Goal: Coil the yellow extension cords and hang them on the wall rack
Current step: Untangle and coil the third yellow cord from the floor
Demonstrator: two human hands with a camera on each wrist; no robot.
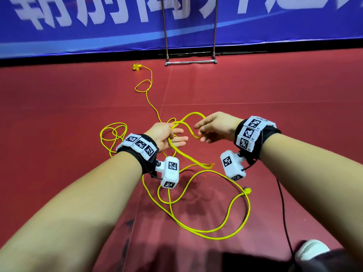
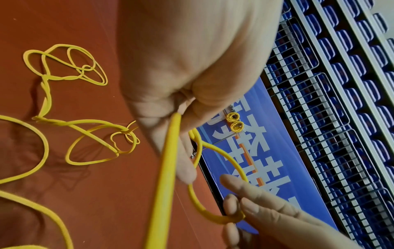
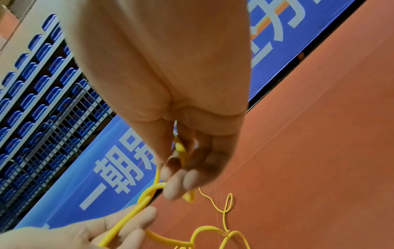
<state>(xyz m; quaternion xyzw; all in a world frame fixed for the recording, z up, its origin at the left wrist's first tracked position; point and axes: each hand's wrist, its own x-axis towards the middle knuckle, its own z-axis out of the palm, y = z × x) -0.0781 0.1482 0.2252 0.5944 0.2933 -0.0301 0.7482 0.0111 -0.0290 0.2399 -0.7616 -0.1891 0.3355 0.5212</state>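
Observation:
A long yellow extension cord lies in loose tangled loops on the red floor. Its socket end is far off near the wall and its plug is near my right. My left hand holds a strand pinned under the thumb, with the fingers nearly straight. My right hand curls its fingers round a raised loop just right of the left hand; the right wrist view shows that cord inside the fingers. The metal rack stands against the blue banner. Two coiled cords hang there.
A blue banner wall runs along the far edge of the floor. On the right a thin black cable runs toward a white shoe. Wire mesh panels and rows of blue seats stand behind the banner.

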